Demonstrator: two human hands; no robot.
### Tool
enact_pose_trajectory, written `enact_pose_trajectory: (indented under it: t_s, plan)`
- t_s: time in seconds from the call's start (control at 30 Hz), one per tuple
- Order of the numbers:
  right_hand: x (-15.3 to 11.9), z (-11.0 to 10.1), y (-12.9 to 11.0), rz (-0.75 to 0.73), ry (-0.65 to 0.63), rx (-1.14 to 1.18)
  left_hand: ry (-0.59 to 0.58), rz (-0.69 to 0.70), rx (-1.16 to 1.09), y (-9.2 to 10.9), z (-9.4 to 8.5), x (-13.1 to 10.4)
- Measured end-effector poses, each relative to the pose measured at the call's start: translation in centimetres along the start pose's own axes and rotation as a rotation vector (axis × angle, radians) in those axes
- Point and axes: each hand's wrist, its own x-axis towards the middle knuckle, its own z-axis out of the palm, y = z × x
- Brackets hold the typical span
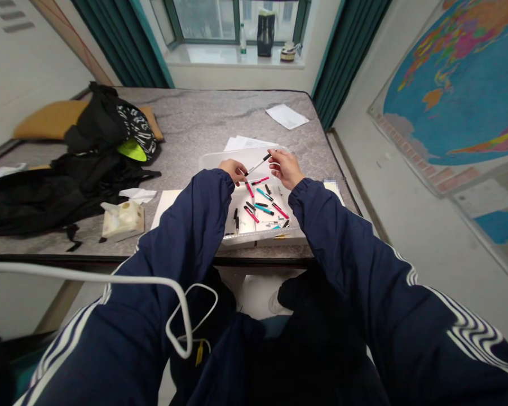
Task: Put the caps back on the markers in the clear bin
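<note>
A white pen with black ends (259, 165) spans the gap between my hands, above a clear plastic tray (261, 237). My left hand (234, 171) pinches its lower left end. The fingertips of my right hand (286, 168) close on its upper right end. Inside the tray lie several pens and caps, among them a pink pen (251, 214), a blue pen (264, 210) and a black pen (237, 221). Small pen parts (274, 224) sit near the tray's front right corner.
Papers (254, 143) lie behind the tray, and another sheet (287, 116) is farther back. To the left are a tissue pack (123, 220), a black bag (80, 189) and a patterned cap (139, 132). A white cable (144, 278) crosses in front at lower left.
</note>
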Motion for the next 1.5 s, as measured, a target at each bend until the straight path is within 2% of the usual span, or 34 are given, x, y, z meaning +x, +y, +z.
enact_pose_trajectory:
  t_s: [0.1, 0.3, 0.47, 0.83, 1.03, 1.37, 1.43, 1.5]
  plan:
    - [0.1, 0.0, 0.0, 0.016, -0.018, 0.014, -0.033, 0.006, -0.013, 0.3, -0.1, -0.2]
    - [0.4, 0.0, 0.6, 0.072, 0.007, 0.067, -0.016, 0.063, -0.051, 1.1, 0.2, -0.9]
    - [0.4, 0.1, 0.8, 0.122, 0.008, 0.044, -0.014, 0.003, -0.084, 0.9, 0.3, -0.9]
    - [0.3, 0.1, 0.9, 0.106, 0.016, 0.073, -0.103, 0.024, -0.198, 1.3, 0.2, -0.9]
    - [0.3, 0.1, 0.7, 0.084, 0.025, 0.064, -0.047, 0.103, -0.219, 1.6, 0.1, -1.3]
    - [0.6, -0.1, 1.0, 0.102, -0.014, 0.194, -0.048, 0.146, -0.307, 2.4, -0.2, -1.3]
    - [0.5, -0.1, 0.8, 0.109, -0.010, 0.212, 0.002, 0.171, -0.316, 2.4, -0.1, -1.2]
    - [0.3, 0.0, 0.5, 0.113, -0.007, 0.211, 0.101, 0.184, -0.351, 2.5, -0.2, -1.1]
